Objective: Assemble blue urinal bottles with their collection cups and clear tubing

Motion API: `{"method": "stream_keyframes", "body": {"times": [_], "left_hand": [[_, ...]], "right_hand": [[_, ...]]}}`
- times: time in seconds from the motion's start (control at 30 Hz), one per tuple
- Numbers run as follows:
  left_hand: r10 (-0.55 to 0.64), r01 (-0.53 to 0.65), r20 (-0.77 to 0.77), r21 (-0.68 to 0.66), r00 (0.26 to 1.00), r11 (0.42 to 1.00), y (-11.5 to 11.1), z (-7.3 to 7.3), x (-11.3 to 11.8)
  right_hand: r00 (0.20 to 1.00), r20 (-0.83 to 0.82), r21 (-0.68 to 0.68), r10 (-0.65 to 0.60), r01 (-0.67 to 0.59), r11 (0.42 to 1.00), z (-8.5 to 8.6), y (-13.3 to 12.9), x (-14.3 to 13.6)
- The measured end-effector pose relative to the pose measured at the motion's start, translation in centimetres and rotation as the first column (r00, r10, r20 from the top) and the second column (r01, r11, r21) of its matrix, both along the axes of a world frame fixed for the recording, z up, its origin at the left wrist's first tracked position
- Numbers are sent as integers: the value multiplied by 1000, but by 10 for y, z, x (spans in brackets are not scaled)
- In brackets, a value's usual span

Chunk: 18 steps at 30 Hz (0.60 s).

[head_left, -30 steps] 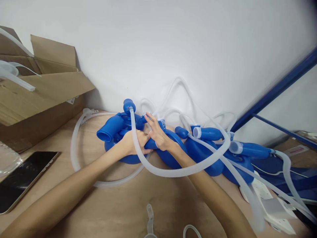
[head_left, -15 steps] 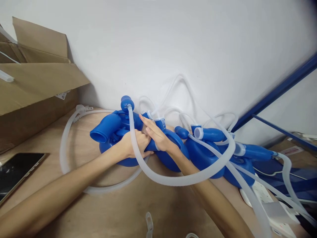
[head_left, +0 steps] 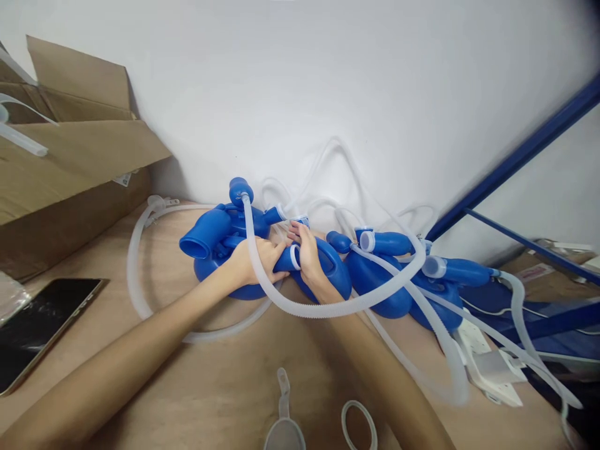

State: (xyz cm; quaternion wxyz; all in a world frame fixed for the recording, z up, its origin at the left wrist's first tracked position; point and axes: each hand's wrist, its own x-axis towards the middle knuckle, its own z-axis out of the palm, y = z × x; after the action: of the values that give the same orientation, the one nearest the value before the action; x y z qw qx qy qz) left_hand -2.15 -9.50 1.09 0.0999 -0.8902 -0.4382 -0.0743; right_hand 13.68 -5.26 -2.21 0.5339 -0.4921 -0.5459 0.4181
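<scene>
My left hand (head_left: pixel 257 259) is wrapped around the blue neck (head_left: pixel 287 259) of a plastic urinal bottle, whose white rim faces right. Against that rim rests the palm side of my right hand (head_left: pixel 309 253), fingers stretched upward. Behind it lies another blue urinal bottle (head_left: pixel 335 269). A wide blue spout (head_left: pixel 204 234) juts out left of my left hand. From a small blue bulb-shaped piece (head_left: pixel 240 191), a translucent corrugated tube (head_left: pixel 323 310) loops in front of both wrists. My hands partly hide the gripped bottle.
More blue bottles (head_left: pixel 382 287) with tubes stand to the right, near a white power strip (head_left: pixel 487 362). An open cardboard box (head_left: pixel 84 150) and a phone (head_left: pixel 47 325) are at left. A translucent cap (head_left: pixel 285 431) and a ring (head_left: pixel 359 425) lie in front. A blue metal frame (head_left: pixel 515 153) stands right.
My right hand has shifted off my left fingers, its fingers now more upright beside the white rim, which shows now. The view has tilted, bringing more of the cap and ring into sight.
</scene>
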Motion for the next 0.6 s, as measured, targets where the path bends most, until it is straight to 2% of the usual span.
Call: {"method": "stream_keyframes", "body": {"times": [0.1,0.17,0.2,0.23,0.3,0.37,0.4,0.5,0.6], "left_hand": [[-4,4,19,10,1000,1000,0,-2,-2],[-10,10,28,8,1000,1000,1,-3,-2],[-11,11,33,6,999,1000,2,-3,-2],[-8,8,38,3,999,1000,3,-2,-1],[16,-16,50,-3,999,1000,4,-2,1],[59,-58,63,-3,996,998,3,-2,4],[84,-84,70,0,994,996,2,-2,5],[148,-149,82,13,986,989,-3,-4,11],[196,-198,82,21,977,980,-11,-4,17]], "right_hand": [[999,12,48,-52,52,998,13,-35,23],[965,261,136,-19,-18,991,22,-72,50],[912,409,129,25,-85,988,26,-94,64],[828,548,61,119,-182,981,29,-117,79],[631,735,-83,249,-280,956,31,-164,107],[389,821,-237,417,-431,870,28,-206,130],[291,836,-300,465,-468,831,24,-222,140],[189,898,-281,398,-449,848,3,-253,161],[198,963,-72,181,-458,886,-23,-260,167]]}}
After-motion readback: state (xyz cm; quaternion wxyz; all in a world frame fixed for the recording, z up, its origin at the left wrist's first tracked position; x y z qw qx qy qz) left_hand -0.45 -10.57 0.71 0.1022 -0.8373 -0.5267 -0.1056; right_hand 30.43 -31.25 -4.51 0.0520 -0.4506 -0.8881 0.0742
